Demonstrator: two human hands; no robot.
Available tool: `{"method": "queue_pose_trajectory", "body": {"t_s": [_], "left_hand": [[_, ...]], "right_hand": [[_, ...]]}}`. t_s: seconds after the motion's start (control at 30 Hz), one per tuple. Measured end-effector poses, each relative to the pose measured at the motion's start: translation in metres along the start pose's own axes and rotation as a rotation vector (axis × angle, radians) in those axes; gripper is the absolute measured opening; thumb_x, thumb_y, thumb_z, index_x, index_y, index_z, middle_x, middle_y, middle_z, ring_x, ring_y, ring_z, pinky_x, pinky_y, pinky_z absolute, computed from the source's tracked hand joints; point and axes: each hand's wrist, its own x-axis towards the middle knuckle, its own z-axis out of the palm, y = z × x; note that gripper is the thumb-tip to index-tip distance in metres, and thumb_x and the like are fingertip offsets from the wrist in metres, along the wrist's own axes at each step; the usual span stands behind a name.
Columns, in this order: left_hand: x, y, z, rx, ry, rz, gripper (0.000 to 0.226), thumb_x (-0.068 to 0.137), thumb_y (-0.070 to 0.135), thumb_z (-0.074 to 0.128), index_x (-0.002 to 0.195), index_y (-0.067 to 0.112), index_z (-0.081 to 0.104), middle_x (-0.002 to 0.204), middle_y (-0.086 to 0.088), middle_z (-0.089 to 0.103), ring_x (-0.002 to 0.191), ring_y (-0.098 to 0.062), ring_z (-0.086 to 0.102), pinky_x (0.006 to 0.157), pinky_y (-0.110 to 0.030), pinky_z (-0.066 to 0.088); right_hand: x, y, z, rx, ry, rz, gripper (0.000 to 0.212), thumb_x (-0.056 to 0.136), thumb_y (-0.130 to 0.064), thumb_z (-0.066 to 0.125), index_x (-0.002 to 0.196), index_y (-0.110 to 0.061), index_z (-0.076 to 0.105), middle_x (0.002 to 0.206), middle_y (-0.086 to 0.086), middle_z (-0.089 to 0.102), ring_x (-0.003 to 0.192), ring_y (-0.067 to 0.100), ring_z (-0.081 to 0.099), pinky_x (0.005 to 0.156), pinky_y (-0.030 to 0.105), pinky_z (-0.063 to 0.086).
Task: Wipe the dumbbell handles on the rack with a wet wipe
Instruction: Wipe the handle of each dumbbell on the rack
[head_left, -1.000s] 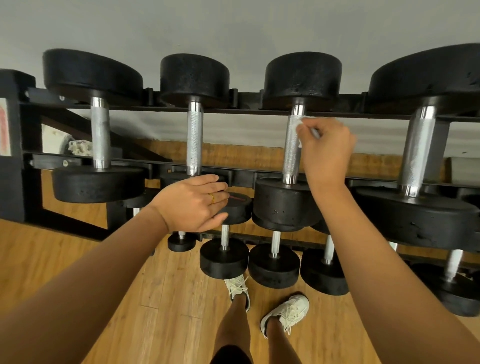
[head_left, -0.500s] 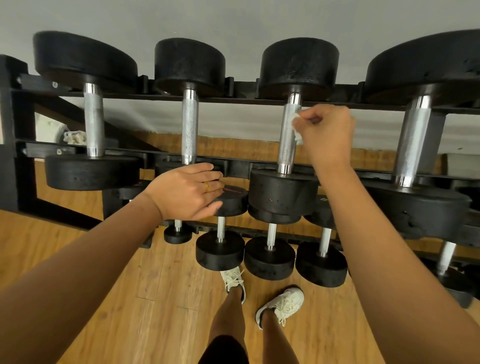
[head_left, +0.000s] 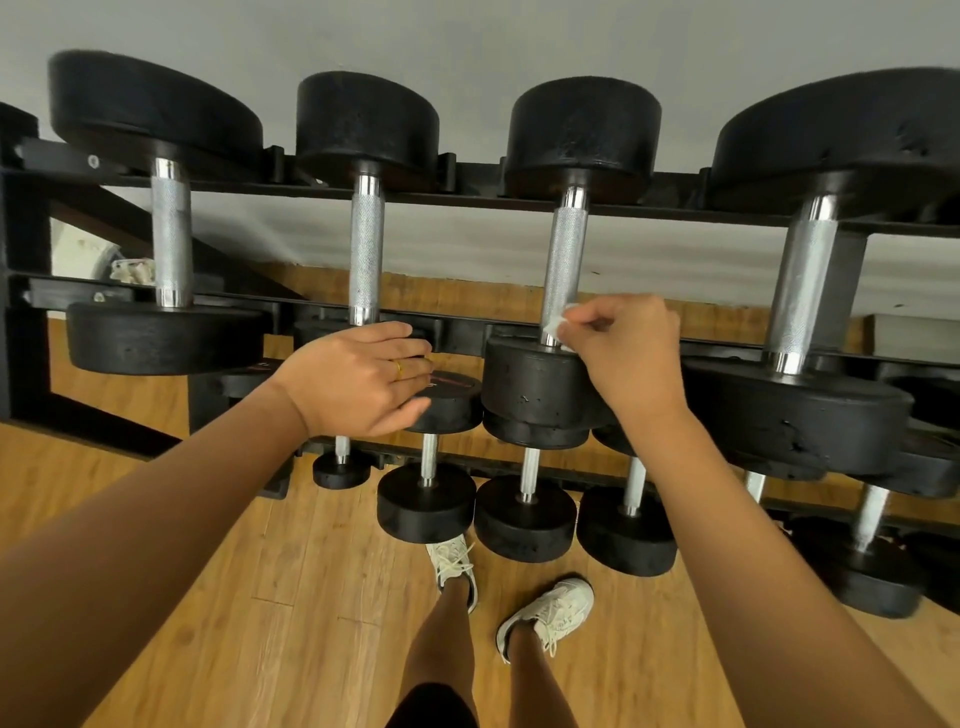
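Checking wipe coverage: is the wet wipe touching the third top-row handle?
Touching. Head view shows the wet wipe, pinched in the right hand, pressed against the handle low down.

Open gaps between dumbbell handles, weight heads blocking both ends

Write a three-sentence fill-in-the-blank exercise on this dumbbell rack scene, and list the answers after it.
1. The right hand pinches the wet wipe against the handle of the ____ top-row dumbbell from the left.
2. The left hand, which wears a gold ring, lies flat with straight fingers and grips ____.
3. The white sneakers stand on a ____ floor.
Answers: third; nothing; wooden.
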Motion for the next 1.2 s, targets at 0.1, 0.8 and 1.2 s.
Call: {"method": "queue_pose_trajectory", "body": {"t_s": [0.1, 0.8, 1.2], "left_hand": [[0.000, 0.000, 0.001, 0.001, 0.011, 0.001, 0.046, 0.108, 0.036, 0.043, 0.106, 0.009, 0.081, 0.109, -0.008, 0.078, 0.114, -0.026, 0.070, 0.113, -0.043, 0.044], [-0.003, -0.002, 0.007, -0.003, 0.059, -0.013, 0.055, 0.109, 0.038, 0.037, 0.103, 0.007, 0.081, 0.109, -0.010, 0.078, 0.112, -0.026, 0.071, 0.112, -0.044, 0.046], [-0.002, -0.002, 0.005, -0.023, 0.042, -0.024, 0.052, 0.108, 0.039, 0.040, 0.107, 0.006, 0.080, 0.111, -0.011, 0.077, 0.113, -0.028, 0.071, 0.112, -0.044, 0.047]], "right_hand": [[0.009, -0.004, -0.006, -0.004, -0.042, -0.011, 0.013, 0.087, -0.013, 0.077, 0.100, -0.011, 0.078, 0.095, -0.004, 0.073, 0.082, 0.001, 0.064, 0.084, 0.016, 0.051], [0.051, -0.003, -0.010, -0.280, 0.101, -0.648, 0.021, 0.093, -0.009, 0.069, 0.113, -0.007, 0.075, 0.110, 0.008, 0.072, 0.102, 0.020, 0.068, 0.096, 0.038, 0.056], [0.055, 0.004, -0.021, -0.263, -0.149, -0.726, 0.021, 0.090, -0.012, 0.072, 0.111, -0.013, 0.076, 0.113, 0.001, 0.074, 0.107, 0.011, 0.069, 0.102, 0.036, 0.053]]}}
